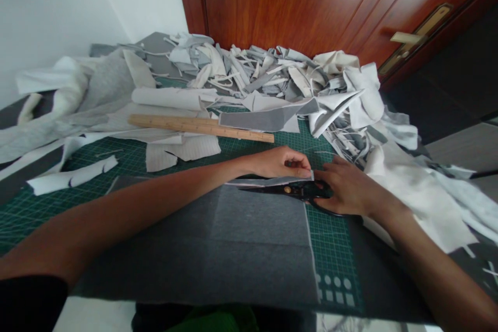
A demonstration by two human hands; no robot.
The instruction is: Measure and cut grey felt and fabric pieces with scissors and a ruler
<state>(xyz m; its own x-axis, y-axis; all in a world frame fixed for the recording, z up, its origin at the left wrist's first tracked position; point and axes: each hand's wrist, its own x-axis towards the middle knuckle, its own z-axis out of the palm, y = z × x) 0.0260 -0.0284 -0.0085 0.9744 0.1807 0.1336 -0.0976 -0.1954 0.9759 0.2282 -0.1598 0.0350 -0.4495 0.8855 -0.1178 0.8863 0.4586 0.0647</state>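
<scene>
My right hand (350,187) is closed round the handles of black scissors (290,190), whose blades point left along the far edge of a dark grey fabric sheet (233,238). My left hand (282,162) pinches a thin cut strip of fabric (268,181) lifted just above the blades. The grey sheet lies flat on a green cutting mat (334,244) in front of me.
A wooden ruler (198,127) lies across the mat beyond my hands. A big heap of white and grey fabric scraps (280,78) fills the far side and right. White cloth (420,202) lies right of my right hand. A wooden door (311,0) stands behind.
</scene>
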